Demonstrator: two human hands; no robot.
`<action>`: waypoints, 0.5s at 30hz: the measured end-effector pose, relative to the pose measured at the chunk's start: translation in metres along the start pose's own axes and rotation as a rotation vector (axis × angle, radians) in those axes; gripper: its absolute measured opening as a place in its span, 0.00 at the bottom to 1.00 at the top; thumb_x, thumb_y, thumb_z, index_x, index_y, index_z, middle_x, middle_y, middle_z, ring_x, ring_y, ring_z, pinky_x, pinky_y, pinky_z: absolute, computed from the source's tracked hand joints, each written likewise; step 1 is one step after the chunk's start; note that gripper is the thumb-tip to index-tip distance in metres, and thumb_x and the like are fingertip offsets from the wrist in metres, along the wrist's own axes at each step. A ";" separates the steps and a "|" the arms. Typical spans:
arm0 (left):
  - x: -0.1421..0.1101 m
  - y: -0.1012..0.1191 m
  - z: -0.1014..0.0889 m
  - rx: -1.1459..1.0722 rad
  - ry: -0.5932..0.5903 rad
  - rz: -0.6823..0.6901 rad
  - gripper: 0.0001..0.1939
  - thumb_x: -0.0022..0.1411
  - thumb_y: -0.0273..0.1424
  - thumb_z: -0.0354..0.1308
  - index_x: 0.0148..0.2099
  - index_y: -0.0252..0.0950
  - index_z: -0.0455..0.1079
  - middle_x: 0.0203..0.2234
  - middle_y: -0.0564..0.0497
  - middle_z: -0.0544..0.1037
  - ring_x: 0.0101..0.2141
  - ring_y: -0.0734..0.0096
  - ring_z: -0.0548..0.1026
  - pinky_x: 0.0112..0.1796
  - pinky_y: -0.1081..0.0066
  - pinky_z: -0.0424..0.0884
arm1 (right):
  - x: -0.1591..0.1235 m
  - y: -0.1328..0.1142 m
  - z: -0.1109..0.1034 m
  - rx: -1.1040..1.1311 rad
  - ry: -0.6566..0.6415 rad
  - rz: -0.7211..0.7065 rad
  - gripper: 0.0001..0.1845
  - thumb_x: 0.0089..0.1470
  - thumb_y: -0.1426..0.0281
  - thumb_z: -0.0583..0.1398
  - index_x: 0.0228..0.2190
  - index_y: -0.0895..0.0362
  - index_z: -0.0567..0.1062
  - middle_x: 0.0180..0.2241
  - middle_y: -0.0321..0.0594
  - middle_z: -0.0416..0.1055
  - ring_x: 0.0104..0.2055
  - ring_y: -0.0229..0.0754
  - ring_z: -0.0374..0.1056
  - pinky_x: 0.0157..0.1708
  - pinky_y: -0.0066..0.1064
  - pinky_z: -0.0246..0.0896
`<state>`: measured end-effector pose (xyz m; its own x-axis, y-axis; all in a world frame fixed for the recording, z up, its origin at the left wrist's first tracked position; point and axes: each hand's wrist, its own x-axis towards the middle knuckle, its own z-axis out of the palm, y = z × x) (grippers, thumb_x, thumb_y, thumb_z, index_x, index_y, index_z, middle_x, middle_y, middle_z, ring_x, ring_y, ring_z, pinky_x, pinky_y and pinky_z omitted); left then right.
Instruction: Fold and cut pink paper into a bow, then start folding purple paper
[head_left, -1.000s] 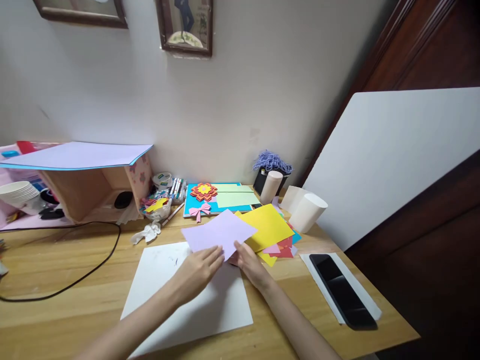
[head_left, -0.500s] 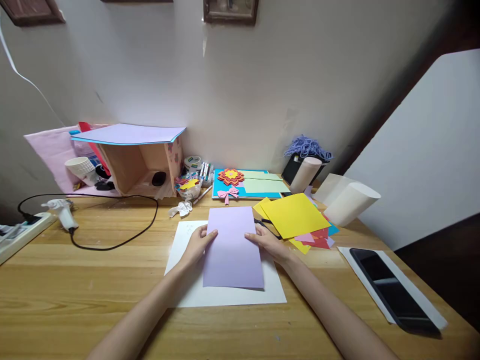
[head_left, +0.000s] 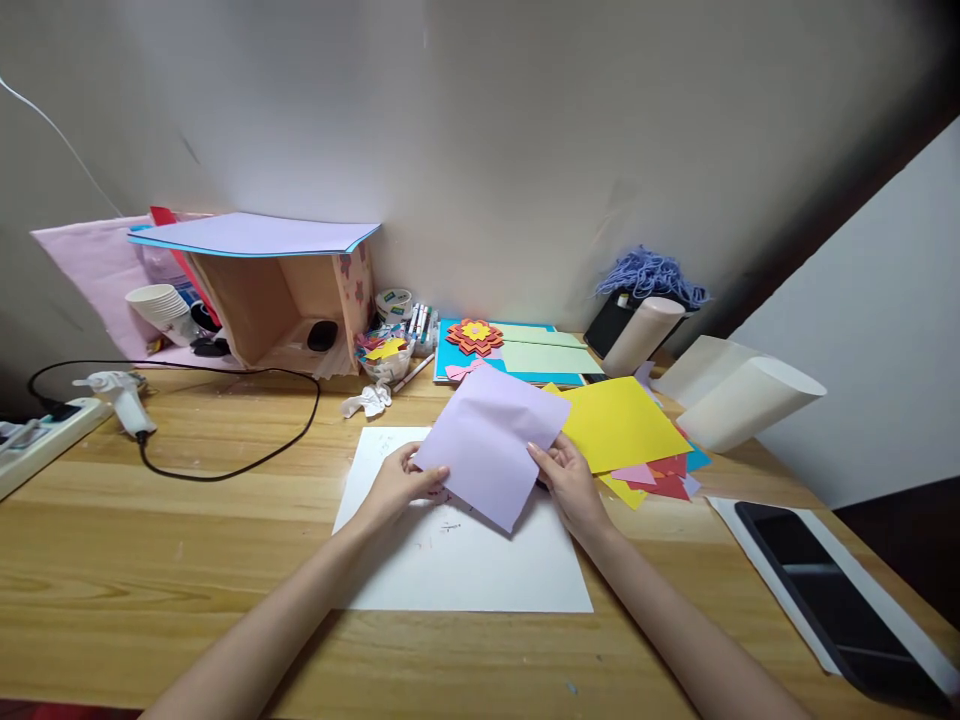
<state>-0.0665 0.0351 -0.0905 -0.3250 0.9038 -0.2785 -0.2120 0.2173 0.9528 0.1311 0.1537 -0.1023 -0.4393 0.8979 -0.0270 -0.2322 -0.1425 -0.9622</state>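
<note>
A sheet of light purple paper is held between my two hands, tilted and turned at an angle. My left hand pinches its lower left corner, thumb on top. On the right edge, my right hand grips the sheet the same way. Beneath it, a large white sheet with small pen marks lies flat on the table. Only a dark bit of the scissors shows near my right hand; the rest is hidden by the paper and hand.
Yellow paper over coloured scraps lies to the right, with a phone beyond. A glue gun with a black cable stands left. At the back are an open box, a paper flower and a white paper roll.
The purple paper has turned from upright to slanted, lifting off more of the white sheet. Its marks now show. My right hand has shifted right, and the view has moved slightly.
</note>
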 end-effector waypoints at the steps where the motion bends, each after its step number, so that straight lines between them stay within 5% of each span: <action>1: 0.000 0.000 -0.001 -0.017 0.020 0.015 0.28 0.42 0.38 0.65 0.45 0.31 0.64 0.32 0.45 0.76 0.29 0.65 0.75 0.33 0.66 0.71 | 0.001 0.000 -0.001 0.015 0.001 0.004 0.21 0.43 0.65 0.64 0.41 0.56 0.69 0.38 0.40 0.74 0.39 0.41 0.69 0.39 0.31 0.65; 6: 0.002 0.000 -0.003 0.026 0.088 0.062 0.19 0.43 0.35 0.61 0.39 0.30 0.68 0.28 0.48 0.75 0.29 0.68 0.73 0.30 0.72 0.67 | 0.001 0.000 0.000 0.053 0.005 0.059 0.20 0.44 0.63 0.63 0.40 0.56 0.70 0.44 0.42 0.71 0.47 0.45 0.65 0.43 0.34 0.65; 11: 0.003 0.002 -0.005 0.117 0.319 0.066 0.14 0.44 0.35 0.54 0.33 0.31 0.68 0.24 0.52 0.72 0.26 0.71 0.69 0.27 0.74 0.64 | -0.003 0.004 0.006 0.040 -0.047 0.151 0.19 0.45 0.61 0.62 0.40 0.54 0.70 0.42 0.39 0.72 0.43 0.43 0.68 0.36 0.31 0.68; 15: 0.006 0.002 -0.008 0.164 0.340 0.044 0.09 0.46 0.35 0.48 0.25 0.34 0.62 0.19 0.54 0.66 0.21 0.74 0.66 0.24 0.75 0.62 | -0.006 0.003 0.010 0.116 -0.067 0.197 0.14 0.46 0.62 0.62 0.35 0.55 0.69 0.34 0.36 0.73 0.33 0.37 0.70 0.28 0.24 0.68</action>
<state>-0.0764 0.0379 -0.0917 -0.6237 0.7456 -0.2347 -0.0494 0.2621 0.9638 0.1243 0.1438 -0.1028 -0.5420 0.8188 -0.1892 -0.2329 -0.3627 -0.9023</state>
